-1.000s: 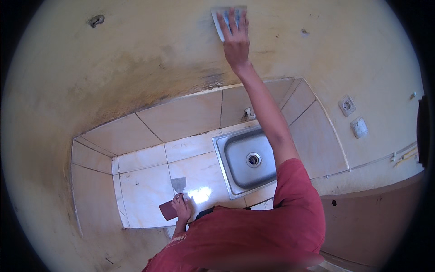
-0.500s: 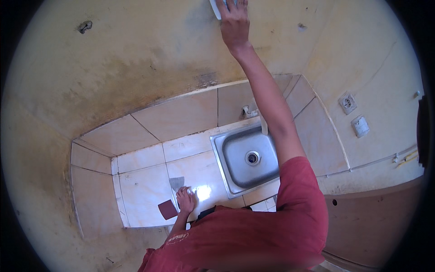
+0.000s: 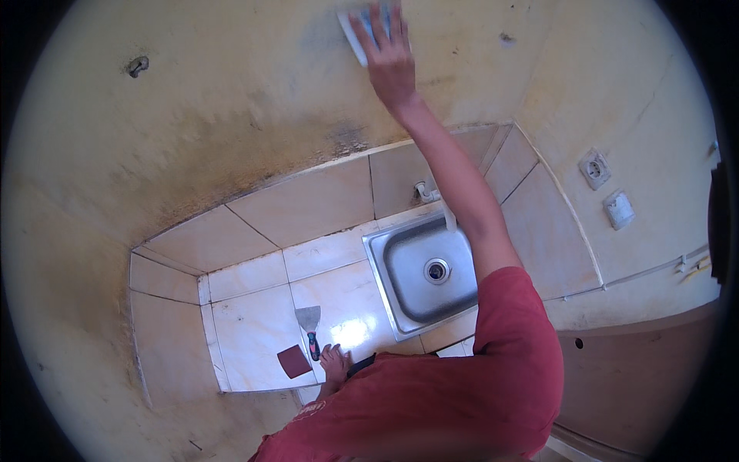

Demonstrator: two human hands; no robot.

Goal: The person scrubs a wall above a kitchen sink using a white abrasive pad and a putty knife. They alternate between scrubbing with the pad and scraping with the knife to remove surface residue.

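High on the stained yellow wall (image 3: 254, 69), my right hand (image 3: 392, 73) presses a flat white-and-blue pad (image 3: 351, 38), fingers stretched across it; whether it is a sponge or a folded cloth is unclear. Down at the counter's front edge, my left hand (image 3: 335, 360) rests on the tiles (image 3: 246, 323) with its fingers apart, holding nothing. Just left of it lies a putty knife (image 3: 309, 319), its wide metal blade pointing away from me and its handle dark with red. A dark red square piece, like sandpaper (image 3: 294, 361), lies beside the handle.
A steel sink (image 3: 419, 281) is set into the counter under my right arm, with a white tap (image 3: 425, 192) partly covered by the arm. A socket (image 3: 594, 169) and a pale plate (image 3: 618, 209) sit on the right wall. Dark mould runs above the tiled backsplash (image 3: 300, 196).
My left hand has slid toward me and to the right, uncovering the putty knife's handle. My right hand has moved slightly down the wall with the pad. The view has tilted a little.
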